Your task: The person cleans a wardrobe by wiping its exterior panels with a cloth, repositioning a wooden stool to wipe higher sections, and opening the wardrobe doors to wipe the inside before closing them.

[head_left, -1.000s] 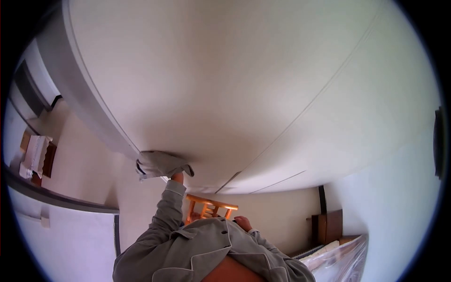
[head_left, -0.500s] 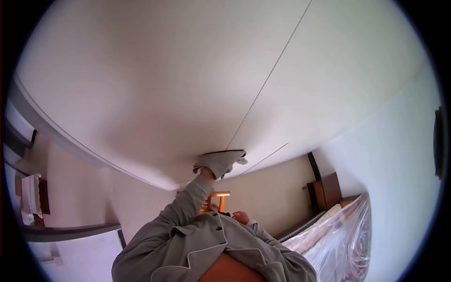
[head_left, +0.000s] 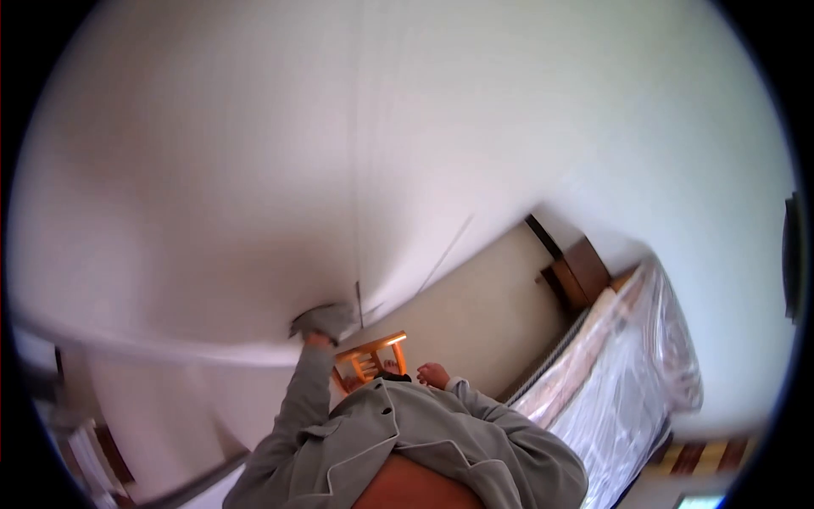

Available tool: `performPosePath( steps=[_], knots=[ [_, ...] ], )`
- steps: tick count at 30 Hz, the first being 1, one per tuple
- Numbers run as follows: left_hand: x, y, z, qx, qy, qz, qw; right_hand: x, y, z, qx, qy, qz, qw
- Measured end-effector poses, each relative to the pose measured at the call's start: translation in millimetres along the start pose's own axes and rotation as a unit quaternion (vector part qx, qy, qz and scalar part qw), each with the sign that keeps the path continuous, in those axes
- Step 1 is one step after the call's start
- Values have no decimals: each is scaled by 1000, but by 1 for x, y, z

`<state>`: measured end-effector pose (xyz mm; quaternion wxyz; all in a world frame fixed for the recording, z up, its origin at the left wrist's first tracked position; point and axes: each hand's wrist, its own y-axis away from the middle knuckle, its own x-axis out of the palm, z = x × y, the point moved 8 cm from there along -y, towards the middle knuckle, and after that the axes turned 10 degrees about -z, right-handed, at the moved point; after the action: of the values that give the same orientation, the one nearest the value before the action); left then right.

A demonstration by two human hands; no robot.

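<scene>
My left hand (head_left: 317, 338) is closed on a grey cloth (head_left: 326, 319), which covers most of the fingers. It presses the cloth against a large white panel (head_left: 229, 204), near the panel's lower edge. A thin dark seam runs up the panel beside the cloth. Low in front of my body, my right hand (head_left: 434, 375) hangs with its fingers curled in, and nothing shows in it. Below it stands an orange wooden stool or chair (head_left: 370, 355) with slats, where part of a bare foot (head_left: 391, 366) is visible.
To the right, clear plastic sheeting (head_left: 627, 382) drapes over what looks like a bed. Beyond it stands a brown wooden cabinet (head_left: 580, 273). A pale floor (head_left: 475, 314) lies below. Blurred furniture (head_left: 97, 458) is at lower left.
The view has swung, tilting the room. My left hand and the cloth now appear further left and lower, to the left of the seam. My right hand stays low.
</scene>
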<state>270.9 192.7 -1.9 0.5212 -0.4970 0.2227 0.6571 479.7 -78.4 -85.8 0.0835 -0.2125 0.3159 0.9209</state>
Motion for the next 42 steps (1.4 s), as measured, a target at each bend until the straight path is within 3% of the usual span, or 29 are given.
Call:
performPosePath(
  steps=[1, 2, 4, 6, 8, 9, 10, 11, 12, 13, 14, 15, 16, 17, 19, 23, 25, 26, 27, 29, 30, 32, 34, 36, 37, 39, 41, 42],
  knots=[
    [27, 34, -1, 14, -29, 24, 999, 0, 4, 5, -47, 70, 21, 996],
    [52, 61, 1, 34, -58, 44, 997, -3, 4, -2, -30, 52, -4, 998],
    [87, 112, 7, 84, -116, 72, 987, 16, -3, 0, -124, 155, 55, 979],
    [99, 138, 9, 120, -154, 79, 978, 11, 2, 33, -101, 221, 81, 967],
    [88, 145, 8, 104, -102, 113, 983, 14, -2, 77, -186, 357, 56, 914],
    [75, 136, 6, 80, -57, 117, 988, 24, -24, 60, -57, 84, 42, 994],
    [58, 122, 3, 48, -2, 116, 992, 42, -46, 37, 74, -198, 29, 977],
    [37, 105, -3, 13, 64, 108, 992, 48, -46, 58, 72, -202, 31, 976],
    [1, 78, -11, -17, 137, 96, 986, 59, -39, 86, 152, -362, 84, 916],
    [-41, 48, -19, -37, 206, 81, 974, 66, -24, 119, 227, -507, 134, 821],
    [-84, 18, -26, -47, 271, 65, 959, 67, -16, 139, 225, -512, 136, 818],
    [-124, -8, -32, -52, 326, 50, 943, 33, -14, 195, -169, -345, 47, 922],
    [-162, -32, -38, -54, 370, 32, 927, 19, 29, 245, -526, -106, -57, 842],
    [-188, -43, -41, -48, 366, 32, 929, 11, 37, 261, -528, -110, -63, 840],
    [-242, -53, -18, -129, 467, -136, 864, -21, 42, 287, -467, -229, -82, 850],
    [-289, -34, 23, -181, 518, -101, 830, -40, 28, 302, -355, -399, -93, 840],
    [-306, -33, 45, -170, 399, -30, 900, -6, -46, 314, -335, -614, 1, 715],
    [-318, -26, 63, -179, 374, -106, 904, -14, -53, 330, -320, -704, 48, 632],
    [-330, -13, 78, -186, 348, -180, 901, -16, -49, 340, -324, -706, 44, 628],
    [-357, 5, 108, -240, 290, -260, 889, -65, 28, 402, -337, -436, -231, 802],
    [-370, 13, 122, -243, 251, -302, 887, -68, 40, 416, -339, -438, -234, 799],
    [-398, 25, 147, -261, 131, -379, 878, -66, 66, 456, -437, -115, -403, 796],
    [-417, 29, 166, -270, 62, -417, 866, -74, 61, 465, -470, -130, -438, 755],
    [-438, 36, 181, -299, -60, -461, 833, -62, 18, 469, -399, -58, -224, 887],
    [-439, 35, 190, -296, -59, -465, 832, -86, 33, 469, -450, -199, -194, 849],
    [-437, 40, 206, -311, -103, -497, 803, -5, -175, 417, -484, 88, -183, 851],
    [-431, 38, 213, -298, -134, -498, 804, -107, -118, 438, -554, 48, -264, 788],
    [-430, 38, 213, -289, -168, -498, 800, -165, -77, 455, -541, -48, -353, 762]
  ],
)
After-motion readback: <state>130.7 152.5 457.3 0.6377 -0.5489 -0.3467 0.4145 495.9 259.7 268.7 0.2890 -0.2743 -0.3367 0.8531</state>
